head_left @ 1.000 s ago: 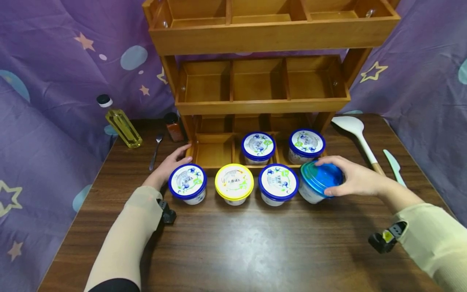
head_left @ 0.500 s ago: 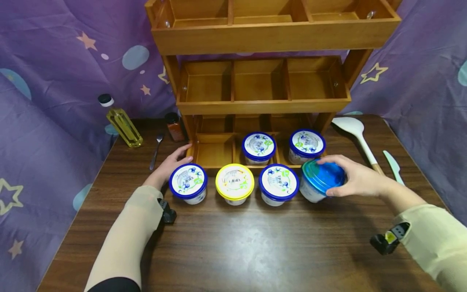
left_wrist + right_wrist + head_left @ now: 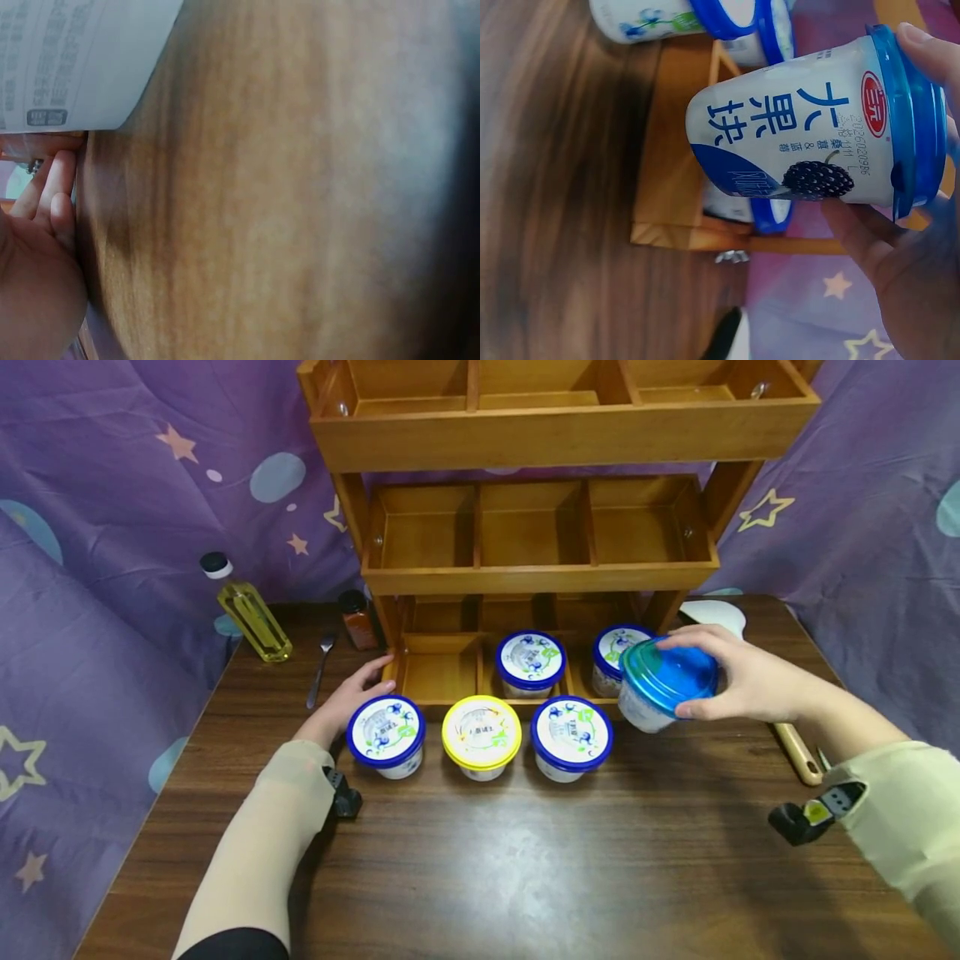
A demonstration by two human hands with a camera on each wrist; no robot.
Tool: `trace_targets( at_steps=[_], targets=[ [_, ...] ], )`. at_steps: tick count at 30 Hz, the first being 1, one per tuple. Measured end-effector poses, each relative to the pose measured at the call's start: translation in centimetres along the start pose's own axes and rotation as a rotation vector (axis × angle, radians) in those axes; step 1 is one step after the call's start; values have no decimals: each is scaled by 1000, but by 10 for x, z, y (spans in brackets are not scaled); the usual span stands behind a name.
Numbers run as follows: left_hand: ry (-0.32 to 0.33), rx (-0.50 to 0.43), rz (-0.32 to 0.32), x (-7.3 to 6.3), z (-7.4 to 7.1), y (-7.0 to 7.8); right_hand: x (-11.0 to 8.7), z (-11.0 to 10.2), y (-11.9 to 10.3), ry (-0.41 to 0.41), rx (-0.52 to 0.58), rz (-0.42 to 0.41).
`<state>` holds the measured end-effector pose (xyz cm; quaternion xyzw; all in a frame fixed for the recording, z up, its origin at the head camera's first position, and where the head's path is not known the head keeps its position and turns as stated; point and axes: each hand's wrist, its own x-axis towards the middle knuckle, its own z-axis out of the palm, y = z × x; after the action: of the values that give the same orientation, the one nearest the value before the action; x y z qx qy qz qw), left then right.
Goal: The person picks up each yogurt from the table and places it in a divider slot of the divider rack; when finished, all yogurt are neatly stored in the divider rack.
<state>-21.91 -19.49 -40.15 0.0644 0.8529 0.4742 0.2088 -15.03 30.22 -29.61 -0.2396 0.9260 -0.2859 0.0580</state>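
My right hand (image 3: 738, 681) grips a yogurt cup with a clear blue domed lid (image 3: 660, 681), thumb on the near rim and fingers across the far side. The cup, tilted and raised, overlaps a blue-lidded yogurt cup (image 3: 613, 645) in the rack's lower right compartment. In the right wrist view the held cup (image 3: 780, 142) shows a blackberry picture. My left hand (image 3: 348, 706) touches the lower left corner of the wooden rack (image 3: 540, 578), fingers fairly straight in the left wrist view. Beside it stands another blue-lidded cup (image 3: 386, 735).
A yellow-lidded cup (image 3: 482, 735) and a blue-lidded cup (image 3: 572, 735) stand before the rack; another cup (image 3: 531, 660) sits in its lower middle compartment. Left are an oil bottle (image 3: 253, 618), fork (image 3: 318, 672) and spice jar (image 3: 358, 620). A white ladle (image 3: 716, 612) lies right, partly behind my hand.
My right hand has lifted the blue-domed cup up and towards the rack, and it now covers part of the cup in the lower right compartment. The left hand has stayed in place.
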Motion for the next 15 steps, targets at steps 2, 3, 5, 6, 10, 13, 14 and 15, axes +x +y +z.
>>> trace_targets(
  at_steps=[2,3,5,6,10,13,14,15],
  targets=[
    [0,2,1,0,0,0,3,-4,-5,0,1,5],
    [0,3,2,0,0,1,5,-5,-8,-2,-1,5],
    [1,4,2,0,1,1,8,-8,-12,2,-9,-3],
    [2,3,1,0,1,1,11,-8,-14,6,-16,-9],
    [5,-2,0,1,2,1,20,-8,-23,26,-44,-36],
    [8,-11,2,1,2,0,28,-5,-30,29,-46,-52],
    [9,-14,2,1,2,0,31,-4,-32,29,-44,-54],
    [10,-16,3,1,2,0,34,-2,-35,28,-40,-56]
  ],
)
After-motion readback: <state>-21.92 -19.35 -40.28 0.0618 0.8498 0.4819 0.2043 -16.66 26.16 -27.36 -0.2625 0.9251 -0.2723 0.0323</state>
